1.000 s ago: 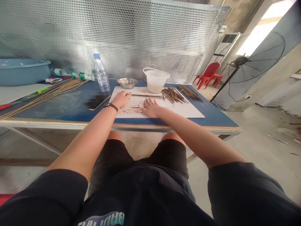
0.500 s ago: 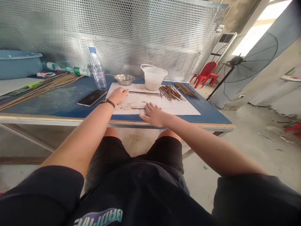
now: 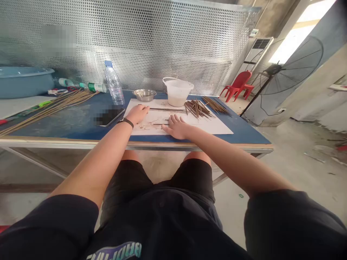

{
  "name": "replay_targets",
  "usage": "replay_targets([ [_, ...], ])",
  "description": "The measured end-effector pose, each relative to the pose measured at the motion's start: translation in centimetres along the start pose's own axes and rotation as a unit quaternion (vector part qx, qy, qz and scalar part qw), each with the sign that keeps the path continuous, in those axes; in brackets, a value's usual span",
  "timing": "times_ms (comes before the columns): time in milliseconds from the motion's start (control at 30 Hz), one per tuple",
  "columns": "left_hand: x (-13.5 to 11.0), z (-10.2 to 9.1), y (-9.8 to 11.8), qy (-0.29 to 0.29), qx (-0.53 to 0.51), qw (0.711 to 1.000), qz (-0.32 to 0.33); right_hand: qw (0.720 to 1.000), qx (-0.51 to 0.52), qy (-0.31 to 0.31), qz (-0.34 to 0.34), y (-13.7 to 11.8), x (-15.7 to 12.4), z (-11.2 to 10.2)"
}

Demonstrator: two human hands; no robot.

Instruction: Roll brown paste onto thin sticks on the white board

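Note:
My left hand (image 3: 138,113) lies palm down on the left part of a white sheet (image 3: 214,125), fingers flat and together, a black band on its wrist. Palm down near the sheet's front edge lies my right hand (image 3: 175,126), fingers spread over a thin brown stick (image 3: 159,124). Neither hand grips anything. A few long thin sticks (image 3: 168,109) lie across the sheet beyond my hands. A pile of short brown sticks (image 3: 199,108) sits to the right of them.
The sheet is on a blue table (image 3: 67,122). Behind it stand a white plastic tub (image 3: 177,92), a small steel bowl (image 3: 144,94) and a water bottle (image 3: 114,83). A phone (image 3: 110,116) lies left of my left hand. Long bamboo sticks (image 3: 51,106) stretch at far left. A perforated metal screen backs the table.
My right hand slid toward the table's front edge, then moved forward again onto the sheet. My left hand stayed in place. The view shifted slightly with my head.

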State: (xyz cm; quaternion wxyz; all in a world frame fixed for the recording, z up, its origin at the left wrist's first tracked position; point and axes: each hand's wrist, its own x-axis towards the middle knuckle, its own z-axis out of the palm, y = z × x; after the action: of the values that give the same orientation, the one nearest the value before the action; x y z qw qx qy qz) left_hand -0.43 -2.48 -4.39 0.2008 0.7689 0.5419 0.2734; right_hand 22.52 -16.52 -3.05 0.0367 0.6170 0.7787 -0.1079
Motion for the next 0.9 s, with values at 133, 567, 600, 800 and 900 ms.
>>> replay_targets([
  [133,-0.3,-0.2,0.6,-0.008,0.012,1.0,-0.012,0.999,0.014,-0.001,-0.029,-0.3,-3.9,1.1],
  [567,0.1,0.0,-0.2,-0.001,0.017,1.0,-0.003,0.999,0.019,0.022,0.036,0.9,2.8,-0.7],
  [600,0.1,0.0,-0.2,-0.001,0.018,1.0,-0.003,0.999,0.017,0.023,0.038,0.9,2.7,-0.7],
  [800,0.2,0.0,0.0,0.002,0.021,1.0,0.003,1.0,0.002,0.002,0.008,0.7,-2.0,0.8],
  [900,0.1,-0.1,0.1,0.001,0.018,1.0,0.003,1.0,0.005,0.003,-0.007,0.5,-4.3,1.5],
])
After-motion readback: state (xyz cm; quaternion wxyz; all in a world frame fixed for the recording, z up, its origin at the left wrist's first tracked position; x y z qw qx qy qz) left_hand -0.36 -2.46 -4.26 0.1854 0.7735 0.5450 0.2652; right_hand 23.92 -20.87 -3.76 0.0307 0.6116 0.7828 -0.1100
